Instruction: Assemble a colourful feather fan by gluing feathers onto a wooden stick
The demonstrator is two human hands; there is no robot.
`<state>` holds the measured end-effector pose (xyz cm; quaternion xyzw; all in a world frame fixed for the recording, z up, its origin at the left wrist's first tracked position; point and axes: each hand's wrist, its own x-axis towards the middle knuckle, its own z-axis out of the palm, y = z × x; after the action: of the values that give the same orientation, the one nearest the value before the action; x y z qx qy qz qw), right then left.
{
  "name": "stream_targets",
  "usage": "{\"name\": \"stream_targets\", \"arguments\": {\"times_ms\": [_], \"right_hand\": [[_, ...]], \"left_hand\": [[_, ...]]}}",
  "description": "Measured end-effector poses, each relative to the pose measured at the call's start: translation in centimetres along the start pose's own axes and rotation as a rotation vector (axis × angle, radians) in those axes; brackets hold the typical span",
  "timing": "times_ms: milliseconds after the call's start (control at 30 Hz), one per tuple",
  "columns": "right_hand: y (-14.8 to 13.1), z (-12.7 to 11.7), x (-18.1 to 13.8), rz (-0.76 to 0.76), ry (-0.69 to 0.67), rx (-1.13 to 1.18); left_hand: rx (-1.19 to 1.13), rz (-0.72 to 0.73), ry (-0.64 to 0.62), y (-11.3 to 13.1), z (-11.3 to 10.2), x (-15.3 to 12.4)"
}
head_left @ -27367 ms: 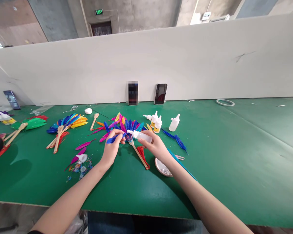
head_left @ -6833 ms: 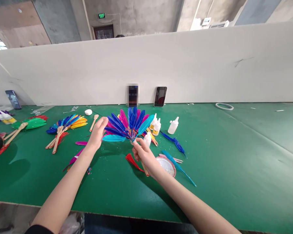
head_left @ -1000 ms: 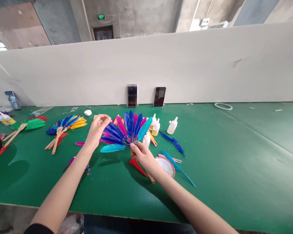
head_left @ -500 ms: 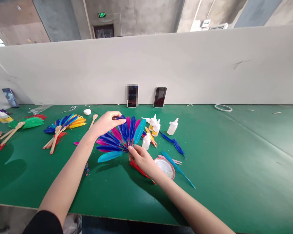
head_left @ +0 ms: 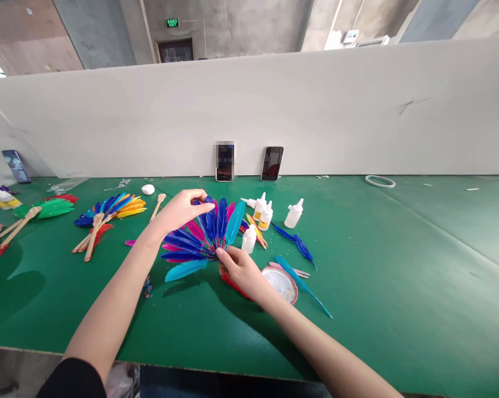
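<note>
A fan of feathers (head_left: pixel 182 246) in dark blue, magenta and turquoise is spread above the green table. At its base, my right hand (head_left: pixel 239 269) is closed with the thumb in front, gripping the gathered quills. My left hand (head_left: pixel 187 209) reaches over the upper left of the fan, thumb and index finger closed around the tip of a dark blue feather. Red feathers (head_left: pixel 234 285) show beneath my right hand, partly covered by it. Just right of the fan stands a small white glue bottle (head_left: pixel 249 240).
More glue bottles (head_left: pixel 294 213) stand behind. Right of my hand lie a round dish (head_left: pixel 283 284), a turquoise feather (head_left: pixel 305 287) and a blue feather (head_left: pixel 303 250). Feather fans with wooden handles (head_left: pixel 95 236) lie left. Two phones (head_left: pixel 272 163) lean against the white partition (head_left: pixel 336 110).
The fan and both hands have barely shifted; the fan's right side has tilted slightly left. My grip stays the same, and the view has moved a little.
</note>
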<state>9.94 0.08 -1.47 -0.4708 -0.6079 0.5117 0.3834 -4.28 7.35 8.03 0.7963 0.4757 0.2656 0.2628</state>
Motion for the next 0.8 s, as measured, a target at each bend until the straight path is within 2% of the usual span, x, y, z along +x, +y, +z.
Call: {"name": "stream_targets", "arguments": {"times_ms": [800], "right_hand": [[0.05, -0.02, 0.01, -0.011, 0.019, -0.014]], "left_hand": [[0.025, -0.047, -0.006, 0.26, -0.05, -0.33]]}}
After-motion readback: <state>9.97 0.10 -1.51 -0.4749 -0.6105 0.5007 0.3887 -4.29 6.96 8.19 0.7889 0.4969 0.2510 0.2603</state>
